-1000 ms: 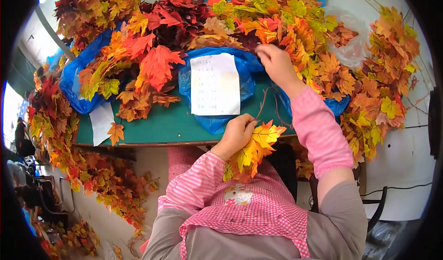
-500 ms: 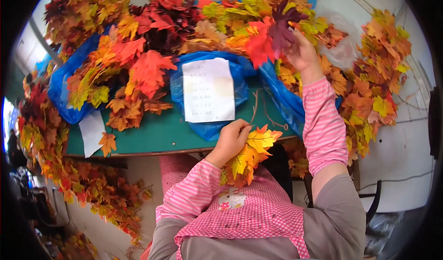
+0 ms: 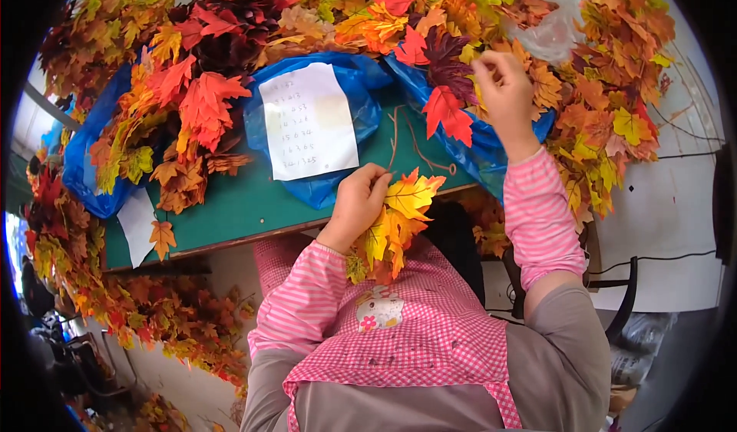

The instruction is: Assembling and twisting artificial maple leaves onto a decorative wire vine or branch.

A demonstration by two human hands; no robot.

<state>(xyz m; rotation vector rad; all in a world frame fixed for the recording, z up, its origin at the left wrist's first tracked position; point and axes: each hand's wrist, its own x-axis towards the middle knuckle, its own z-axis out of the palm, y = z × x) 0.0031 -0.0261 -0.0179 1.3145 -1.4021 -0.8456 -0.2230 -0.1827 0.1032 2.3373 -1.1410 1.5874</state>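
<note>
At the near edge of the green, brown-rimmed table (image 3: 223, 221), left hand (image 3: 358, 208): thumb and forefinger pressed together, pinching the upper end of a bunch of yellow and orange maple-shaped leaves (image 3: 393, 229).
Over the leaf heap, right hand (image 3: 508, 94): fingers curled, tips just beside a dark-purple pointed leaf (image 3: 449, 62); cannot tell whether pinching its edge or clear of it.
Leaf bunch: hanging below left fingers, past the table's edge, before the pink-checked apron (image 3: 414, 347).
Bunch risk: possible drop to the lap, from a loosened left pinch.
Thin brown stems (image 3: 394, 136): stretching over the green beyond the left fingers; cannot tell whether joined to the bunch.
Stem risk: possible tangling, from a sideways pull.
Bright-red pointed leaf (image 3: 447, 115): just below the purple one, over a crumpled blue plastic bag (image 3: 484, 159).
Loose-leaf risk: possible slide down slick plastic, from a brush of right fingers or cuff.
Left arm: bent inward, low, in a pink-and-white striped sleeve (image 3: 303, 290).
Right arm: bent at the elbow, forearm steeply forward, wrist flexed leftward, in a matching sleeve (image 3: 541, 217).
White handwritten paper sheet (image 3: 309, 121): on another blue bag (image 3: 313, 192), left of the stems.
Farther out: mixed red, orange and yellow-green leaf heap (image 3: 372, 27), banked along the far side.
</note>
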